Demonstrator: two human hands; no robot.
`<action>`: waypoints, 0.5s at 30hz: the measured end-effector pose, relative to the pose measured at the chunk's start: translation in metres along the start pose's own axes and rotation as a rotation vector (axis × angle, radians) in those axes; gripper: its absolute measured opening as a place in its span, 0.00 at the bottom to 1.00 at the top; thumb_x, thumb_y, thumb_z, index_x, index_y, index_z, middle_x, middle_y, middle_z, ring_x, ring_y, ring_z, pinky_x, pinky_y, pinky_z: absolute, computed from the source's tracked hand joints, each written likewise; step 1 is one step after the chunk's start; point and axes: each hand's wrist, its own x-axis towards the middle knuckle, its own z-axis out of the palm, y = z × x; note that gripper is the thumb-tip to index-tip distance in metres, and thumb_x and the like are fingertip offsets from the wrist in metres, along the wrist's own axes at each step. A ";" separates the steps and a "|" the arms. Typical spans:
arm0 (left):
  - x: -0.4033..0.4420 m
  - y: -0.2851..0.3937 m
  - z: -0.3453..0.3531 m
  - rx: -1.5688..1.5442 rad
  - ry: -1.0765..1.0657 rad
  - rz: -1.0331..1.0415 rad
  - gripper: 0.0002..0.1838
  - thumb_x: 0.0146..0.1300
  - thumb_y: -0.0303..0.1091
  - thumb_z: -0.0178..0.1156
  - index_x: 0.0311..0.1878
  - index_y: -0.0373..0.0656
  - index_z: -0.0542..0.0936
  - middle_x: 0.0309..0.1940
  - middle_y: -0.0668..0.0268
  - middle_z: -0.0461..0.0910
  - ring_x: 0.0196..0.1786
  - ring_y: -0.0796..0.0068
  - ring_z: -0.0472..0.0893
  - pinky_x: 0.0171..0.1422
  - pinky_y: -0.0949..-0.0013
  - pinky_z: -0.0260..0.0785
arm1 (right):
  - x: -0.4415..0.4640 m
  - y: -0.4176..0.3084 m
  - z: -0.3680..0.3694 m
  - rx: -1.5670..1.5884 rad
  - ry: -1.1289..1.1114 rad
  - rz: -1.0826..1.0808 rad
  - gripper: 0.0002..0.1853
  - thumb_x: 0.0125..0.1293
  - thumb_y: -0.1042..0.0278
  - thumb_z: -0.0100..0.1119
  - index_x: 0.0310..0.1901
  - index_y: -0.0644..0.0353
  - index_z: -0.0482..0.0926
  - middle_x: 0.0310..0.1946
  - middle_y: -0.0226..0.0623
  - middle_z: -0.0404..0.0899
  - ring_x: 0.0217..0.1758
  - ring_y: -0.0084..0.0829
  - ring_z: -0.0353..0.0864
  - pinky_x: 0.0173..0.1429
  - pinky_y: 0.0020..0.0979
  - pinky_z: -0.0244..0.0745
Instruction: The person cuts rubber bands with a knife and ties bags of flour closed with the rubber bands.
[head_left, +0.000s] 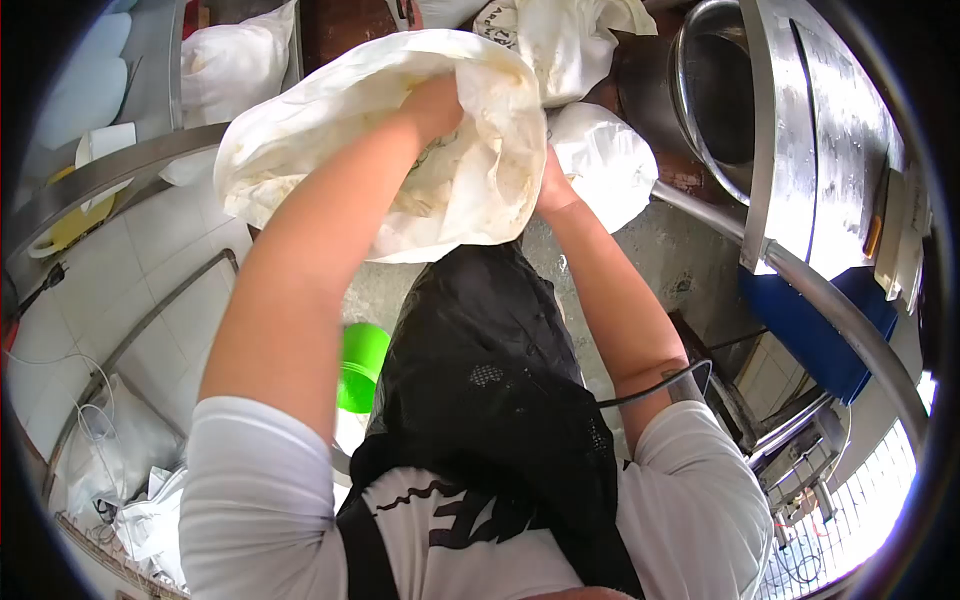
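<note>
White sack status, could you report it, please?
Left hand inside white sack. Right hand at its outer side, fingers hidden. White bag close beside right hand.

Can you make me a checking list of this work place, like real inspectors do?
Surface: grey floor, looks marked.
Job's things: open white sack, stained inside.
Clutter: green bucket and a closed white bag on the floor; big metal pot beyond.
Hands: left hand inside the sack; right hand at its outside, fingers hidden.
Cables: black cable across the right forearm; black plug at far left.
Surroundings: white tiled wall, blue panel; other people: nothing seen.
</note>
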 end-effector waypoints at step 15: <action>-0.331 -0.059 -0.091 -0.127 0.529 -0.389 0.11 0.67 0.30 0.66 0.50 0.38 0.81 0.41 0.61 0.85 0.46 0.64 0.85 0.53 0.62 0.76 | -0.019 0.012 0.015 -1.024 0.014 -0.519 0.42 0.58 0.49 0.71 0.71 0.60 0.70 0.67 0.54 0.71 0.67 0.54 0.68 0.71 0.49 0.65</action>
